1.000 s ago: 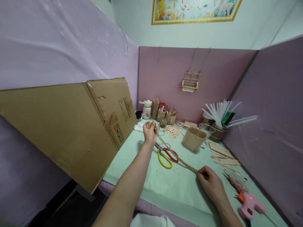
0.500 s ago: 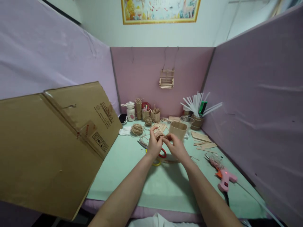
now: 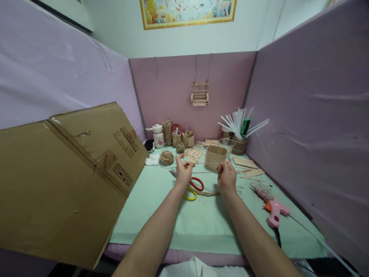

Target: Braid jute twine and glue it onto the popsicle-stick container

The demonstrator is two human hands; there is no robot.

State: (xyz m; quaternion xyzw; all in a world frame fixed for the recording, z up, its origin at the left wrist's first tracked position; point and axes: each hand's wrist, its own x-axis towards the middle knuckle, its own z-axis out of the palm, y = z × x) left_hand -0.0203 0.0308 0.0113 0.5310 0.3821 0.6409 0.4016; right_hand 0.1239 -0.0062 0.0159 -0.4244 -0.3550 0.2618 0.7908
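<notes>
Green tabletop [image 3: 207, 223] amid purple partitions [image 3: 305, 115]; left hand [image 3: 183, 172], right hand [image 3: 226, 177] pinched closed, contents unclear

1. The left hand [image 3: 183, 172] and right hand [image 3: 227, 177], together half a second ago, are now apart, fingers curled.
2. A thin string [image 3: 204, 172] now runs straight between them.
3. The braided cord [image 3: 208, 194], stretched between the hands a second ago, now lies on the table [image 3: 201, 223] beside the scissors [image 3: 203, 185].
</notes>
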